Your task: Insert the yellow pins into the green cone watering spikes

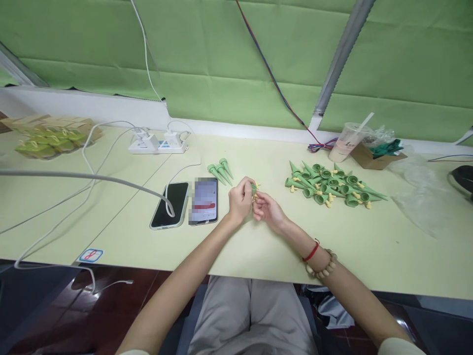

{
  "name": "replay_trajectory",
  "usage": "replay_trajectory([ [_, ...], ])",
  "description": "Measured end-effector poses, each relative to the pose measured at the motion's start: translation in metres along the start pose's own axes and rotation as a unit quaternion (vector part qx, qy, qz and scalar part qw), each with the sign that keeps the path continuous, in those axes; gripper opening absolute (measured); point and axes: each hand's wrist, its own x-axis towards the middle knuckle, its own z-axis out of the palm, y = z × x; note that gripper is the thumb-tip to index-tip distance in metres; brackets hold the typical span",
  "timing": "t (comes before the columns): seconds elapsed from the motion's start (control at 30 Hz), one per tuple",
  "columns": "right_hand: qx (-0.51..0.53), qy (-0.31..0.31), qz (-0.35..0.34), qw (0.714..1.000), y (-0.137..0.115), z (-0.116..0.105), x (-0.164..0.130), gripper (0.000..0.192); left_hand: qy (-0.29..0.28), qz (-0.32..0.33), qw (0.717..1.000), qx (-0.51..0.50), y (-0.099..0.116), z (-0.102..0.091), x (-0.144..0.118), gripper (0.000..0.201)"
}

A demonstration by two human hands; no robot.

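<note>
My left hand is closed around a green plastic watering spike, most of which the fingers hide. Meeting it at the spike's open end, my right hand pinches a small yellow plastic piece, partly covered by the fingertips. Beyond my left hand lie 3 green spikes with caps, side by side. Off to the right is a loose pile of green spikes, their hollow ends showing and small yellow valve pieces among them.
Two phones, one dark and one lit, lie left of my hands. Behind them are a white power strip and trailing cables. Bagged yellow-green parts sit far left. A drink cup, cardboard box and clear plastic bag stand right.
</note>
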Motion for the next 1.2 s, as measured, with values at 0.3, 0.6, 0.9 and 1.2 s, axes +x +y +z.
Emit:
replay_trajectory([
  [0.3,-0.200,0.084,-0.140,0.966,-0.003,-0.011,0.002,0.042,0.019,-0.148,0.979,-0.141,0.010,0.001,0.011,0.032],
  [0.6,-0.360,0.082,-0.219,0.903,-0.005,-0.012,-0.004,0.039,-0.012,-0.159,0.977,-0.138,0.007,0.002,0.010,0.026],
  [0.9,-0.050,0.009,-0.034,0.998,0.000,-0.005,0.005,0.043,0.022,0.013,0.999,0.037,-0.003,-0.004,0.000,0.033],
  [1.2,-0.388,0.125,-0.180,0.895,0.000,-0.007,-0.003,0.040,-0.006,-0.075,0.994,-0.081,-0.001,0.001,0.007,0.025],
])
